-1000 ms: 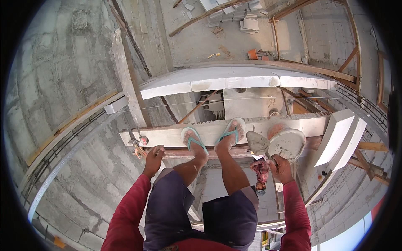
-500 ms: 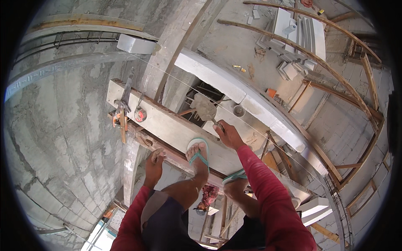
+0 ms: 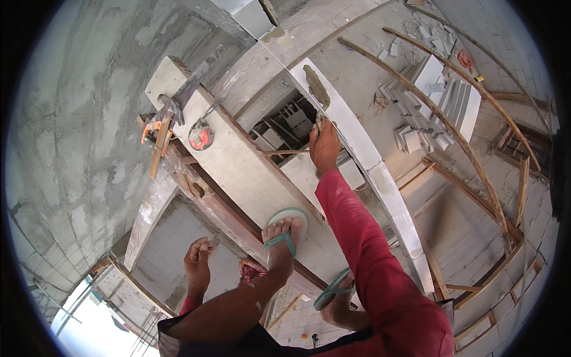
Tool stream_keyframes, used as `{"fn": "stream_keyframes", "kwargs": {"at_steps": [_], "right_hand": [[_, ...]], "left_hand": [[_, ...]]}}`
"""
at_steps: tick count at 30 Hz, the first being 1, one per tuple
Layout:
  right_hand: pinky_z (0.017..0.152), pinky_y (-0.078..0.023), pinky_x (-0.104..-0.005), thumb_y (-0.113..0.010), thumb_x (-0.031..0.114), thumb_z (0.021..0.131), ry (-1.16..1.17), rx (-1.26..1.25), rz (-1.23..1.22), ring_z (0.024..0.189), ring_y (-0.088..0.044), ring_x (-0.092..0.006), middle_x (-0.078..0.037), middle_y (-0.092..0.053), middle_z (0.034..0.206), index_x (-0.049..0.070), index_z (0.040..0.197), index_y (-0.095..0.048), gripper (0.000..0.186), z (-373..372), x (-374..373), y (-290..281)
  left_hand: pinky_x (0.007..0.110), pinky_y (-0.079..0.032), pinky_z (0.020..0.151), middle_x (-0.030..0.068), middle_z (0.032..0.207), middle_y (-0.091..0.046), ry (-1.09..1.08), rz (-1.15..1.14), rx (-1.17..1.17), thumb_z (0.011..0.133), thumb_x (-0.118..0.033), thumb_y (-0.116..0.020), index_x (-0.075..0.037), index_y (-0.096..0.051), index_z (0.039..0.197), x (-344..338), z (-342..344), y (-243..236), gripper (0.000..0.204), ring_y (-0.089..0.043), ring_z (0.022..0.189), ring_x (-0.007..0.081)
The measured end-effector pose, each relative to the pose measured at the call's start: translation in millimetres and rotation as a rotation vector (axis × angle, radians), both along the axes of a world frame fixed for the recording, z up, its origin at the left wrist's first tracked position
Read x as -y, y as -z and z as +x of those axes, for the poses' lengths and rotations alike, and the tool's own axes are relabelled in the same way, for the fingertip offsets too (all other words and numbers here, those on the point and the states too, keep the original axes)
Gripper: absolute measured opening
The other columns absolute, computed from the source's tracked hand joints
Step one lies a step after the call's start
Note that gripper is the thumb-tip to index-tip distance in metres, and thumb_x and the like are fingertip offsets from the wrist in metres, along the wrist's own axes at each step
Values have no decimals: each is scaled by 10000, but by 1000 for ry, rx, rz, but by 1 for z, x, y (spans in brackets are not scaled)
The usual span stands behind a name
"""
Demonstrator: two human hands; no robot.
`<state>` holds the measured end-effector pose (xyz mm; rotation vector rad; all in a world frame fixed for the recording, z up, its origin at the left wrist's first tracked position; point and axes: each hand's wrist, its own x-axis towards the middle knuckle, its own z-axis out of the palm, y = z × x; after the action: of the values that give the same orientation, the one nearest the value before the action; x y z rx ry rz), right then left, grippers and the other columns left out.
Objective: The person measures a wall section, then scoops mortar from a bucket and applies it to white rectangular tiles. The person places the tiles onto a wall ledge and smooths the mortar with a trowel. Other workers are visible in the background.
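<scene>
Stands in green-strapped flip-flops (image 3: 302,221) on a pale plank (image 3: 250,172). Stretches the right arm forward, nearly straight, slanting across the plank and out past its right edge, with the red sleeve (image 3: 363,238) reaching almost to the wrist. Clamps the right hand (image 3: 325,149) on a trowel (image 3: 320,124), with the fingers wrapped around the handle and the back of the hand turned upward. Shows only a small strip of the trowel beyond the knuckles. Holds the trowel out to the right of the plank, at the row of white blocks (image 3: 351,129), just short of a grey patch of mortar (image 3: 316,87) spread on top of the block. Cannot tell whether the blade touches the block. Bends the left arm low, off the left side of the plank, with the forearm partly hidden behind the leg and the left hand (image 3: 197,262) raised in the air. Curls those fingers, with the thumb near their tips; cannot tell whether together or slightly apart, nor whether around anything. Has a tape measure (image 3: 201,138) lying on the plank's far part and a hammer (image 3: 171,110) at the plank's left edge, both well apart from either hand.
</scene>
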<state>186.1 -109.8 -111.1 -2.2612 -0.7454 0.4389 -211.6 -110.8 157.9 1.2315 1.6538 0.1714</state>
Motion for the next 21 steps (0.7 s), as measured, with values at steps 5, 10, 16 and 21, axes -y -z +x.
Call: {"fn": "stream_keyframes", "kwargs": {"at_steps": [5, 10, 16, 21], "right_hand": [[838, -552, -547, -646, 190, 1011, -12, 40, -136, 1016, -674, -453, -199, -600, 1207, 60, 1408, -560, 426, -6, -2, 20], [841, -563, -545, -624, 189, 1028, -101, 45, -215, 1007, -685, -438, -206, -608, 1209, 89, 1428, -564, 416, 7, 38, 1], [846, -564, -533, -631, 175, 1021, -181, 9, -329, 974, -687, -420, -182, -607, 1188, 88, 1436, -574, 428, 22, 91, -22], [804, -568, -526, -627, 129, 1022, -152, 26, -261, 979, -683, -448, -231, -632, 1189, 64, 1444, -577, 430, 21, 138, -27]], "left_hand": [[358, -570, 962, 136, 1148, -725, -98, -79, -130, 1124, -243, -578, 43, -648, 1332, 32, -58, 0, 360, -701, 1021, 207], [365, -572, 964, 156, 1150, -725, -152, -149, -197, 1123, -263, -584, 49, -644, 1339, 59, -74, 7, 384, -706, 1021, 221], [367, -573, 955, 147, 1141, -727, -115, -135, -125, 1120, -271, -597, 55, -648, 1325, 51, -62, 20, 389, -706, 1017, 217], [363, -573, 945, 132, 1130, -728, -40, -104, -124, 1118, -253, -597, 57, -658, 1304, 40, -54, 22, 367, -703, 1015, 210]]}}
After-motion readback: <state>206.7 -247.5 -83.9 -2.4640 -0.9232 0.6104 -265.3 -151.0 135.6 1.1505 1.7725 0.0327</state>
